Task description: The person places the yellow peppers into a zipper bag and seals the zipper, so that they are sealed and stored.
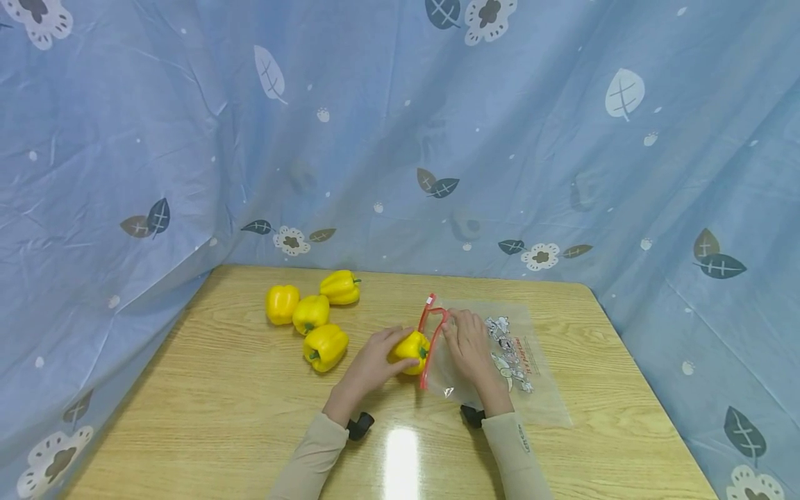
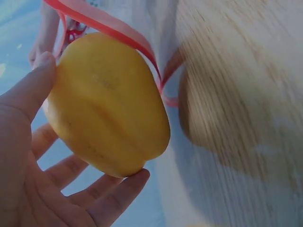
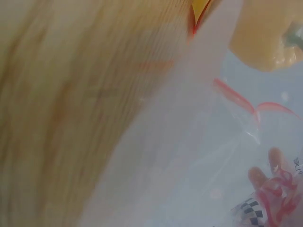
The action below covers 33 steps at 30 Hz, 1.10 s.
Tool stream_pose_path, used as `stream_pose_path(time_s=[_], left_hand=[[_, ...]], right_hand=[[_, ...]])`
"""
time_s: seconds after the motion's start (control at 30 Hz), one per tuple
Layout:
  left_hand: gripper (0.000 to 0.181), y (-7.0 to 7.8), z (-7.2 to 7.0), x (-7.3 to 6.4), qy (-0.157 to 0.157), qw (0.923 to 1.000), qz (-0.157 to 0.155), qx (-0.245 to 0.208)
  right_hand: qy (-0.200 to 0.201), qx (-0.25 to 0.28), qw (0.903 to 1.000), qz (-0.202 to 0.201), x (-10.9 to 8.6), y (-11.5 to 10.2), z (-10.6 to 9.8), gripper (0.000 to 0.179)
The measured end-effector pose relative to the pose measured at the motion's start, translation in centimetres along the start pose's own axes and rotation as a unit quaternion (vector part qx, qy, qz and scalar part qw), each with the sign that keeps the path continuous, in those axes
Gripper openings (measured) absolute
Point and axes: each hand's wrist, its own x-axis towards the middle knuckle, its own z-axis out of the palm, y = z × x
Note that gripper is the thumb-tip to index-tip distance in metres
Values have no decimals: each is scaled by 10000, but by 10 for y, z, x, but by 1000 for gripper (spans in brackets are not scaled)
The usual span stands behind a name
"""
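Note:
My left hand (image 1: 375,357) grips a yellow bell pepper (image 1: 411,353), thumb on one side and fingers spread round the other. The pepper's stem faces right, toward the mouth of a clear plastic zip bag (image 1: 544,375). In the left wrist view the bag's red zip rim (image 2: 111,24) crosses against the far end of the pepper (image 2: 109,104). My right hand (image 1: 471,347) pinches the bag by its rim, holding the mouth apart. Through the hazy plastic in the right wrist view, fingertips (image 3: 258,177) and the pepper's green stem (image 3: 294,35) show.
Several more yellow bell peppers lie in a group at the back left, the nearest pepper (image 1: 326,347) just left of my left hand. The wooden table (image 1: 206,417) meets a blue patterned curtain (image 1: 375,139) at the back and sides.

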Motion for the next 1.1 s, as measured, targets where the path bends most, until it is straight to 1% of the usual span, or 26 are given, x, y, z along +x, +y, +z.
stream_pose_path(time_s=[0.13,0.33,0.53,0.7,0.87,0.97,1.1], left_hand=[[64,2,0,0,-7,9999,83,100],[54,5,-2,-1,-12,9997,254,20],[49,3,-2,0,11,9990,406,-209],[41,1,0,0,-37,9973,504,-536],[37,0,2,0,-61,9957,593,-712],[37,1,3,0,-6,9953,662,-708],[38,3,6,0,113,9963,696,-490]], right_hand=[[44,-35,10000,-33,0,0,0,34],[103,21,9999,-85,0,0,-1,36],[109,65,9999,-117,0,0,0,34],[96,73,9998,-134,-1,0,0,35],[18,109,9999,-103,-2,-1,0,34],[0,105,9999,-98,-2,0,0,33],[43,120,9998,-157,-2,1,0,34]])
